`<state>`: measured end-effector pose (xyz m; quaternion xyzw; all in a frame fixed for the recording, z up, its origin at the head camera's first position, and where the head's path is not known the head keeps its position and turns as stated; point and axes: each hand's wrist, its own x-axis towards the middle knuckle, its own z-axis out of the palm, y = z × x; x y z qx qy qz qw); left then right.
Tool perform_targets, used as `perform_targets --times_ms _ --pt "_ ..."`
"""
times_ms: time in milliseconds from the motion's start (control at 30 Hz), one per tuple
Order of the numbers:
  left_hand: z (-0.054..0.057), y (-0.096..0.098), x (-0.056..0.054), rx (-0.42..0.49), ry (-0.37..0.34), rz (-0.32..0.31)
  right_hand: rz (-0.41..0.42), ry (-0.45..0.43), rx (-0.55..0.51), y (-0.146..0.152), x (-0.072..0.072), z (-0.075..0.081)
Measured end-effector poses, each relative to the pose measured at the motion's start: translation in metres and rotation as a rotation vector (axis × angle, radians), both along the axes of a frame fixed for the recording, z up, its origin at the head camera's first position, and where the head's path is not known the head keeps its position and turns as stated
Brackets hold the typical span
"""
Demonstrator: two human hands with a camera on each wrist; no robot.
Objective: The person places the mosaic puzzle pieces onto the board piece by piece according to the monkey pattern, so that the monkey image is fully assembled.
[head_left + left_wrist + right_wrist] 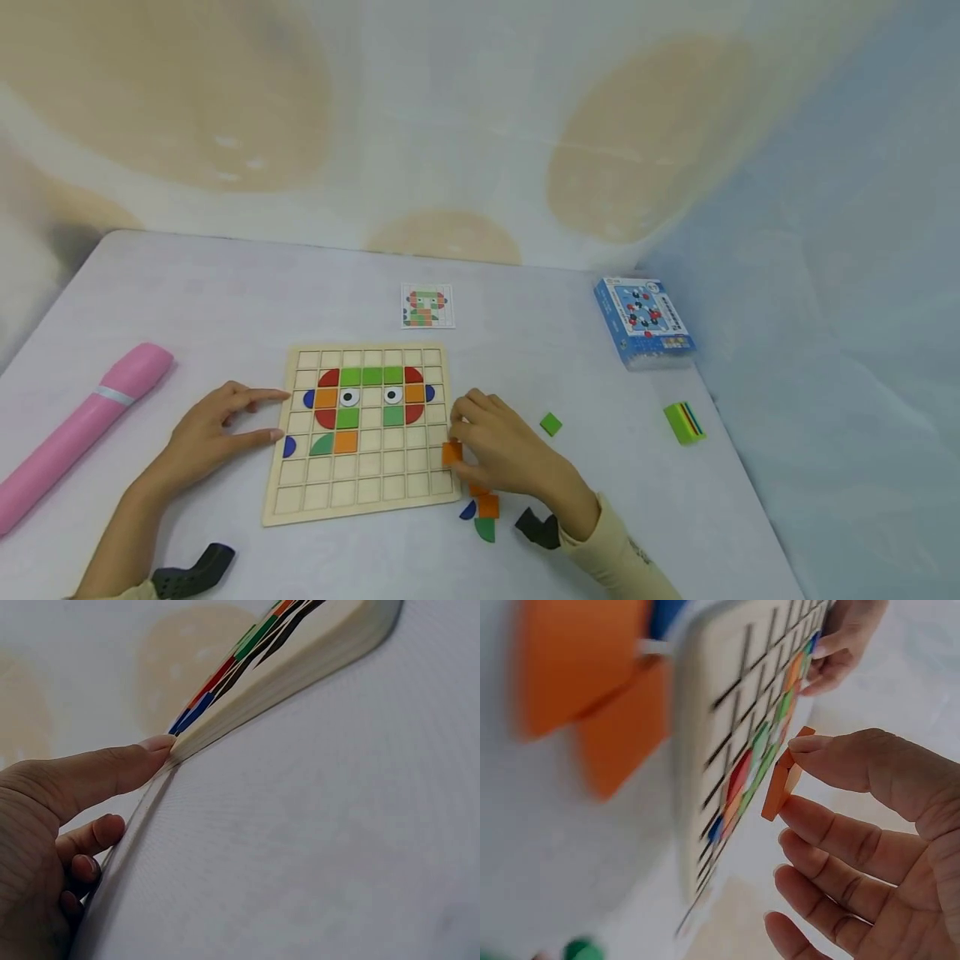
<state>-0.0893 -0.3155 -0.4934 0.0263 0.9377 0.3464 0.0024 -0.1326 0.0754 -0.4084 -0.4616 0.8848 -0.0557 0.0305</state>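
Note:
A wooden grid board (367, 492) lies on the table, with coloured tiles forming a face-like pattern in its upper part. Two eye tiles (348, 397) sit among green, red, orange and blue pieces. At the board's left edge, the thumb and a finger of my left hand (198, 433) rest on its side, spread apart. My right hand (498, 446) is over the right edge, pinching an orange square tile (452, 454) between thumb and index finger. In the right wrist view that orange tile (786, 778) is held tilted, and the other fingers are loosely bent.
Loose orange tiles (488, 506), a blue half-round (468, 510) and a green quarter-round (485, 529) lie below my right hand. Rightward are a green square (551, 424), a tile stack (683, 423) and a blue box (645, 321). A pattern card (427, 306) lies behind; a pink roll (90, 433) lies left.

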Motion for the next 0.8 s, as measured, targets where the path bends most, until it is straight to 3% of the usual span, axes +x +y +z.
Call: perform_targets --times_ms 233,367,600,800 --pt "0.0 0.0 0.0 0.003 -0.002 0.003 0.109 0.043 0.029 -0.06 -0.012 -0.006" --pt "0.002 0.001 0.0 0.004 -0.005 0.006 0.115 0.07 0.056 -0.085 -0.014 -0.01" --pt "0.002 0.001 0.0 0.01 -0.006 0.012 0.087 0.101 0.129 -0.104 -0.014 -0.015" --pt "0.002 0.001 0.0 0.002 -0.005 0.011 0.072 0.097 0.129 -0.107 -0.015 -0.02"
